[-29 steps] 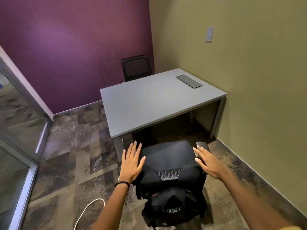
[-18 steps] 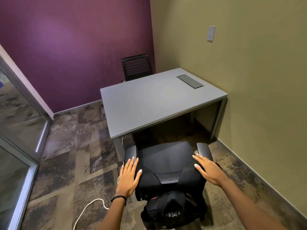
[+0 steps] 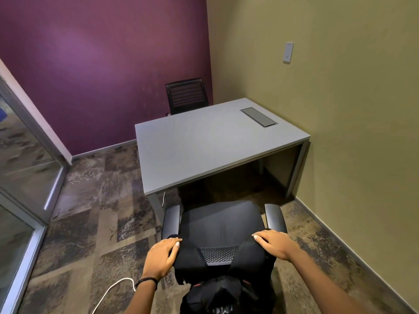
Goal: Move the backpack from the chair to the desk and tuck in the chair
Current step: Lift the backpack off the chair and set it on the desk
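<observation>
A black office chair stands pulled out in front of the grey desk, seat facing it. A black backpack hangs behind the chair's backrest on my side, both shoulder straps looped over the top. My left hand lies on the left strap, fingers together and slightly curled. My right hand rests palm down on the right strap. Neither hand shows a closed grip. The desk top holds only a recessed metal power panel.
A second black chair stands behind the desk against the purple wall. The olive wall runs close along the right. A glass partition bounds the left. A white cable lies on the patterned carpet by my left arm.
Both hands have come down and back from above the seat and armrests onto the straps at the top of the backrest. The view has shifted slightly closer.
</observation>
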`<state>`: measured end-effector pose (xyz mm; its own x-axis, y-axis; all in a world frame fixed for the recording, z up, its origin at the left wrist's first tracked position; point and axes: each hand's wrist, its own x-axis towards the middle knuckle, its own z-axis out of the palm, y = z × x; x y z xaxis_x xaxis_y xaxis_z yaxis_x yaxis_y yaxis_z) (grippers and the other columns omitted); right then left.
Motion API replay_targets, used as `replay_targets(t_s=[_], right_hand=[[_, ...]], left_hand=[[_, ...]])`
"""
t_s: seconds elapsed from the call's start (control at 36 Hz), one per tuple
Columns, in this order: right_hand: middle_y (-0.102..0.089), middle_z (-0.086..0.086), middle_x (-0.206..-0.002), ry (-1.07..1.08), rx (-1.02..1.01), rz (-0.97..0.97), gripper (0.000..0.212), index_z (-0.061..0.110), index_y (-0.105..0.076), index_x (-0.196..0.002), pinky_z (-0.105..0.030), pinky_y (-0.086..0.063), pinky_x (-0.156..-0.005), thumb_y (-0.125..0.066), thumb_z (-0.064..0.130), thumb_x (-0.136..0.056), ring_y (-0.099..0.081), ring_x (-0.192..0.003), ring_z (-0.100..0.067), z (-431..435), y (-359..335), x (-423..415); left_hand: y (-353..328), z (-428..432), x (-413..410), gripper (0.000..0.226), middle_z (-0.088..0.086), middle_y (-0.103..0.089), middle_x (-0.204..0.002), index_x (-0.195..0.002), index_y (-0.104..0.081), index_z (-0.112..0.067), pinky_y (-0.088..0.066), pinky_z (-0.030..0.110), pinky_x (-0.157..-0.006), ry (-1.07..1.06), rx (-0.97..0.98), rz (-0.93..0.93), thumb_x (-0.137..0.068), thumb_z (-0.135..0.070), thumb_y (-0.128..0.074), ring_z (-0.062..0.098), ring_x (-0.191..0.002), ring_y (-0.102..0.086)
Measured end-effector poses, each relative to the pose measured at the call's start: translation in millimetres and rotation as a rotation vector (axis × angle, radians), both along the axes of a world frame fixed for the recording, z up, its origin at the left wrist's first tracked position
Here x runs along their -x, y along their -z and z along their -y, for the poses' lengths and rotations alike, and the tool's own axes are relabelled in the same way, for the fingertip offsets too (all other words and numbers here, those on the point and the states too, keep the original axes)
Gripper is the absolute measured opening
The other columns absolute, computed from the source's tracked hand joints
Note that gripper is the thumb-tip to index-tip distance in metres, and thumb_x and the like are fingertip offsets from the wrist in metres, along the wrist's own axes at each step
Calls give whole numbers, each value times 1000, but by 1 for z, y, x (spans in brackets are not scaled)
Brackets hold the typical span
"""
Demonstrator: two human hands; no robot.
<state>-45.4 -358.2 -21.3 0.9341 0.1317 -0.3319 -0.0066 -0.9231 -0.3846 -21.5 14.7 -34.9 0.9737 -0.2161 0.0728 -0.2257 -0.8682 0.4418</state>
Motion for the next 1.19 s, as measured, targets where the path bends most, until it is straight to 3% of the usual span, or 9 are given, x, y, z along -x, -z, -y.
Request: replay_targets(t_s=[0.14, 0.25, 0.39, 0.5, 0.56, 0.81, 0.92, 1.06, 1.19], right_hand=[[-55, 6, -136, -41, -11, -7, 41, 31, -51, -129, -38, -40, -104, -26, 41, -98, -48, -125, -15, 3, 5, -6], [-49, 6, -141, -115, -31, -48, 42, 32, -46, -133, -37, -35, -110, -22, 34, -99, -44, -129, -14, 5, 12, -10], [-48, 6, -143, -194, -63, -69, 41, 29, -48, -132, -36, -30, -112, -25, 25, -98, -41, -131, -14, -2, 17, -12], [-50, 6, -140, -170, -92, -81, 40, 27, -52, -128, -38, -30, -113, -27, 25, -97, -42, -130, -14, -9, 20, -12], [-52, 8, -139, -158, -91, -69, 38, 29, -54, -125, -38, -32, -111, -28, 27, -97, -44, -128, -14, -8, 21, -13], [-60, 2, -125, -166, -84, -25, 34, 28, -56, -114, -42, -40, -99, -30, 38, -96, -52, -116, -20, -12, 16, -12], [-59, 3, -127, -172, -87, -29, 35, 28, -55, -117, -42, -41, -100, -29, 40, -96, -52, -117, -20, -12, 13, -12], [-59, 5, -129, -117, -105, -32, 37, 29, -56, -119, -39, -40, -102, -29, 40, -96, -53, -117, -18, -12, 12, -12], [-61, 6, -127, -73, -103, -25, 38, 29, -58, -117, -37, -42, -101, -29, 40, -96, -54, -115, -15, -12, 11, -12]], left_hand=[[0, 3, 3, 43, -5, -70, -114, -108, -69, -27, -44, 33, -95, -86, 46, 21, -88, -40, -34, 16, -109, -62], [2, 4, 4, 31, -3, -70, -114, -110, -68, -24, -43, 34, -95, -111, 25, 16, -95, -30, -42, 18, -109, -61], [-6, 8, 9, 58, 1, -69, -117, -113, -66, -18, -43, 36, -95, -98, -30, -19, -87, -43, -21, 22, -111, -61], [-3, 9, 14, 60, -2, -60, -130, -122, -59, -23, -23, 41, -113, -163, -140, -112, -86, -41, -14, 16, -124, -50], [-3, 13, 15, 59, -3, -60, -130, -122, -58, -23, -17, 42, -114, -204, -139, -129, -86, -38, -15, 16, -124, -50], [-8, 15, 18, 61, 5, -65, -118, -121, -58, -19, -31, 40, -105, -228, -149, -107, -87, -40, -11, 24, -115, -54], [-13, 16, 18, 78, 7, -67, -109, -117, -61, -17, -37, 39, -96, -209, -110, -66, -80, -51, -2, 26, -106, -58], [-15, 15, 15, 78, 8, -67, -100, -115, -62, -16, -42, 39, -90, -183, -106, -41, -81, -53, -3, 26, -95, -59], [-17, 12, 9, 78, 8, -67, -104, -118, -61, -17, -48, 38, -89, -132, -89, -38, -80, -56, -5, 26, -96, -61]])
